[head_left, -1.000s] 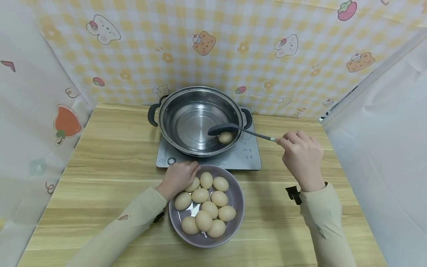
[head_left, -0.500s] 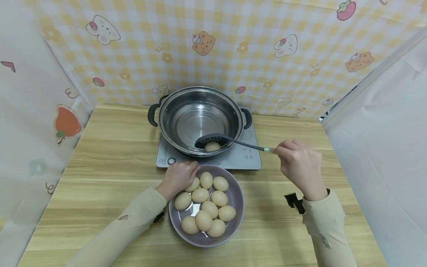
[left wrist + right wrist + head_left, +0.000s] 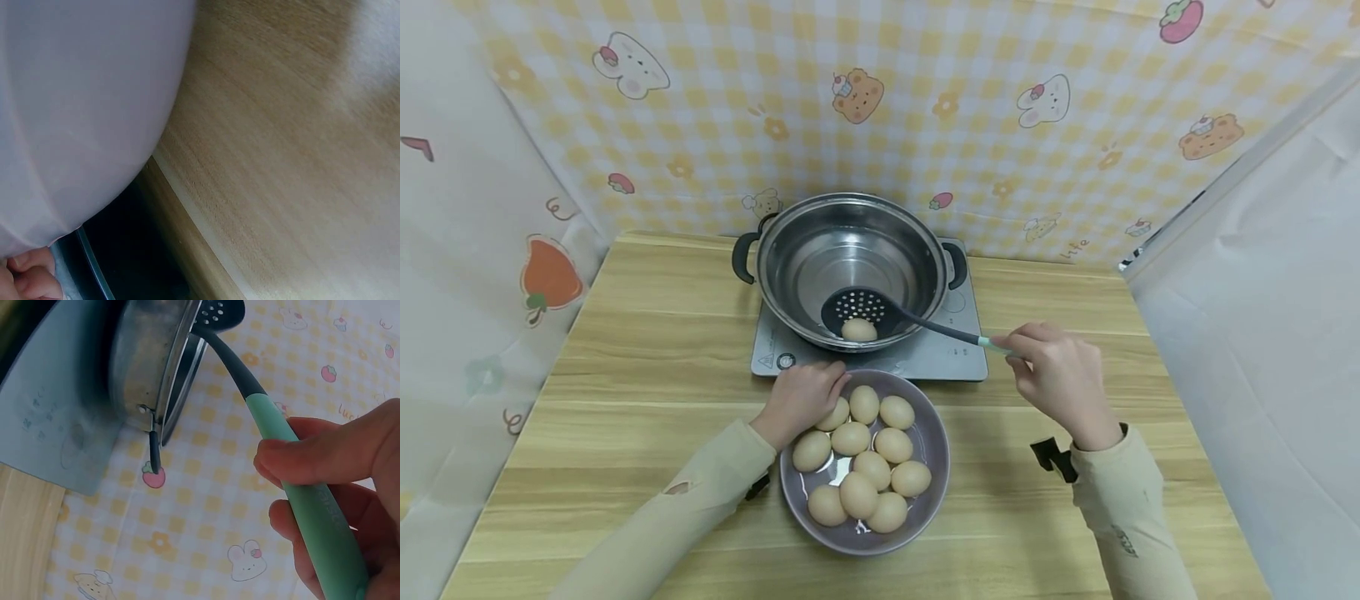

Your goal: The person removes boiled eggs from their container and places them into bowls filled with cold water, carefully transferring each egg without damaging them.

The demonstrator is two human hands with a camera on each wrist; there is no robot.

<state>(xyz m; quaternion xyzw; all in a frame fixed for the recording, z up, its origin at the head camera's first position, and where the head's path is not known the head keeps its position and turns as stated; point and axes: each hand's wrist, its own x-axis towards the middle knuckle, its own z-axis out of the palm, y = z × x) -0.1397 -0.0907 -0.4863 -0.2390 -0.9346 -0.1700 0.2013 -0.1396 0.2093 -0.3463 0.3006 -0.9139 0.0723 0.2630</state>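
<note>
My right hand [image 3: 1063, 383] grips the green handle [image 3: 309, 509] of a black perforated skimmer [image 3: 868, 306], thumb and fingers wrapped round it in the right wrist view. The skimmer's head is tilted inside a wide steel pot [image 3: 778, 279], low at its near side. A single brown egg [image 3: 859, 330] lies against the perforated head, close to the pot's front wall. My left hand [image 3: 801, 400] holds the upper left rim of a purple-grey bowl [image 3: 932, 450] with several brown eggs in it. Curled fingers [image 3: 37, 281] show at the bowl's rim in the left wrist view.
The pot stands on a flat silver induction cooktop [image 3: 958, 358], its black handles [image 3: 742, 258] jutting out sideways. The bowl sits just in front on the wooden table [image 3: 662, 400]. A checked cloth [image 3: 902, 125] hangs behind, with white sheets on both sides.
My right hand has moved left and slightly nearer, sweeping the skimmer and the egg leftward along the pot's near side. The skimmer's holes now face up more. The left hand and bowl stay put.
</note>
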